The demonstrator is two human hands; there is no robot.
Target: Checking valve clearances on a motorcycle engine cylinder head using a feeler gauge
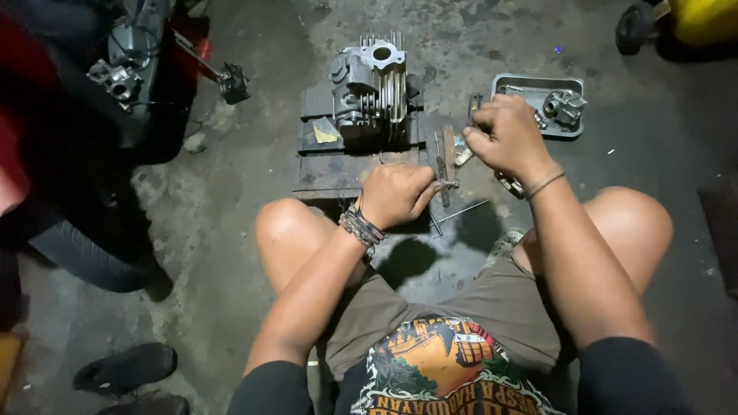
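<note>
Grey cast metal dominates the scene: a finned engine cylinder head (370,83) stands upright on a dark wooden block (338,173) set on the stained concrete floor (231,230), near the block's far edge, with a small yellow scrap (325,135) lying just beside it toward the block's left side. The person sits behind the block, knees spread to either side. The left hand (396,194), at the block's near right corner, is clenched around the lower end of a slim hand tool (444,165) whose shaft rises along the block's right edge. The right hand (507,138), just off that edge, is closed in a pinch on a small metal part (463,151) held against the tool's upper end; what kind of part it is cannot be made out. A thin metal rod (460,213) lies on the floor near the left hand. Beyond the right hand a shallow metal tray (511,81) holds further small engine parts (565,107). A motorcycle (84,123) stands at the left. As a judgement, the head is already off its engine and stripped parts are set aside, so disassembly looks well advanced; the work now centres on the small part, and the head itself is untouched.
</note>
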